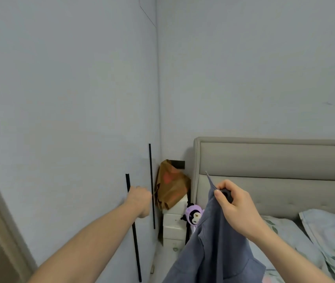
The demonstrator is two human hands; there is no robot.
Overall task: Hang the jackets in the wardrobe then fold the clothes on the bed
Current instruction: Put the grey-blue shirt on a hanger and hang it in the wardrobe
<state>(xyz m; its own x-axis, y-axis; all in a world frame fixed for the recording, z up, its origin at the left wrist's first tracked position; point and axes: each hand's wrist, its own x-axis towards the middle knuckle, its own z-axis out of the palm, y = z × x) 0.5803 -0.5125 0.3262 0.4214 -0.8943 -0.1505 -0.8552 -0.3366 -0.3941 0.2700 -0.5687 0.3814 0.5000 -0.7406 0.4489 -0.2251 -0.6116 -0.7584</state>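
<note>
A person's view looks down along two bare forearms in a bedroom corner. Nearest, at the lower right, a blue-grey jacket [211, 242] hangs in loose folds. The right hand [235, 203] holds it up by the collar, fingers curled round the cloth and round a dark rounded piece that is probably the top of a hanger; too little of it shows to be sure. The two hands are well apart.

To the left, the left hand [140, 201] reaches forward to a pale wardrobe door [60, 119] and closes its fingers round a long thin black handle [134, 231] that runs down the door. A second black handle [151, 186] stands just beside it on the neighbouring door. Both doors look closed.

Beyond the hands, in the corner, white drawers [173, 223] carry a brown and orange bag [170, 184], with a purple plush toy [194, 215] beside them. To the right lies the bed [285, 231] with floral bedding, a pillow [332, 231] and a grey padded headboard [274, 160]. Plain pale walls rise behind.

The step in hand appears to be the first: hanging the jacket. The next move likely calls for pulling the handle to swing the door open, keeping the jacket clear of the door, then lifting it to a rail inside. No clothes for folding are in view on the bed here.
</note>
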